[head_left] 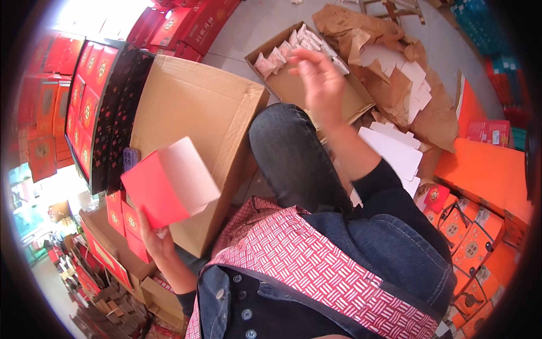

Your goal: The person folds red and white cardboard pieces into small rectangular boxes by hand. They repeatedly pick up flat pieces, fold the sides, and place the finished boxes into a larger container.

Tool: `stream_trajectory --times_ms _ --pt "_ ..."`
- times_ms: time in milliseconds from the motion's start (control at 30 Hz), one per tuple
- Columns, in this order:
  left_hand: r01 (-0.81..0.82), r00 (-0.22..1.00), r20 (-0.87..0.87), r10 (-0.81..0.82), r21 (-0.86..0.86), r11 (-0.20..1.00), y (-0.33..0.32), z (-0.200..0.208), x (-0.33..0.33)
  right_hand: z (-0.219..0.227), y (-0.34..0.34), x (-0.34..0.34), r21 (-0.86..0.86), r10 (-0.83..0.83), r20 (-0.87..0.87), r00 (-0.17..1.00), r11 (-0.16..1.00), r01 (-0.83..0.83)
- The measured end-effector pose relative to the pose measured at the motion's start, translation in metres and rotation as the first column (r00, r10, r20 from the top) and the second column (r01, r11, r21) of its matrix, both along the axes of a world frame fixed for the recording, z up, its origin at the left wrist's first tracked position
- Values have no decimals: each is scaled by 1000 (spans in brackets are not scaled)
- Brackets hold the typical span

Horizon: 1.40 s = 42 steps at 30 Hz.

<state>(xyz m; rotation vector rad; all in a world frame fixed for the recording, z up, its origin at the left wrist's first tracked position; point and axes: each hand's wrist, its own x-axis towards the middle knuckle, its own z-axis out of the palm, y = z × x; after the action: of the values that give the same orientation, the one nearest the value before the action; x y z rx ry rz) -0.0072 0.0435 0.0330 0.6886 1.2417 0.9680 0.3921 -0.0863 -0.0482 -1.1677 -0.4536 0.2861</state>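
My left hand grips a small red paper box from below. The box is tilted, and its pale inner side faces up and to the right. It is held above a big closed cardboard carton that lies in front of me. Over a shallow cardboard tray my right hand is raised, slightly blurred, fingers apart with nothing visible in them. Along the tray's far side stand several small pink-and-white wrapped packets, close to those fingertips.
Crumpled brown paper and flat white card pieces lie to the right. Orange boxes are stacked at the right. On the left stand a black-edged case of red boxes and more red cartons.
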Motion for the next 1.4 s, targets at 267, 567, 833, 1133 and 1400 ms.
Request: stream_trajectory --times_ms 267,567,833,1133,1400 --pt "105 994 -9 -108 -193 976 -37 10 28 -260 -27 127 -765 21 210 977 626 151" --pt "76 997 15 -74 -125 989 -57 4 44 -340 105 189 -960 196 133 971 268 78" --pt "93 993 85 -86 -82 992 -47 -10 21 -313 43 122 -538 -258 -568 782 835 -116" --pt "265 830 498 -251 44 963 -35 -38 3 119 77 5 -270 550 796 251 695 -667" --pt "144 568 779 -263 221 965 -71 -34 4 218 106 -131 -466 493 856 -157 603 -647"
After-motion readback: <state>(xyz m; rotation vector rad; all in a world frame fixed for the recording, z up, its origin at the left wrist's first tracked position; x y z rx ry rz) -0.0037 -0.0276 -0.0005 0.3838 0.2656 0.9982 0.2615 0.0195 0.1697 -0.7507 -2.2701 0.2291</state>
